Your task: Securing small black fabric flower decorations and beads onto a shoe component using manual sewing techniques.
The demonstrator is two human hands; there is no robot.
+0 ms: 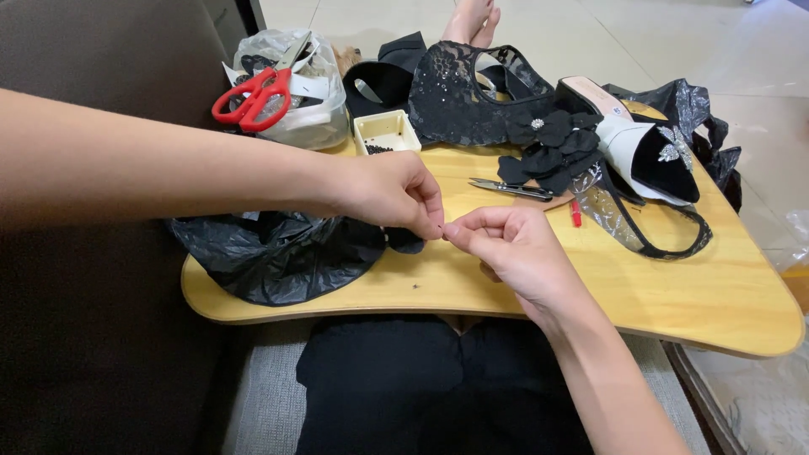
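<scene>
Two hands meet fingertip to fingertip over a wooden lap worktop point(674, 295). The left hand point(392, 192) is pinched nearly shut, thumb and forefinger closed on something too small to make out, with a black fabric piece point(406, 241) just beneath it. The right hand point(510, 248) is likewise curled, its finger and thumb pressed together at the same spot; whether either grips a needle or thread cannot be told. Left of the hands a black plastic bag point(270, 257) spills over the worktop's edge. Beyond the hands lie thread snips point(510, 188), a small cream tray point(386, 132) of dark beads, black lace point(459, 97), fabric flowers point(552, 147) and a black-and-white sandal point(640, 152). Red scissors point(253, 97) rest on a clear bag point(316, 122) beside the tray.
</scene>
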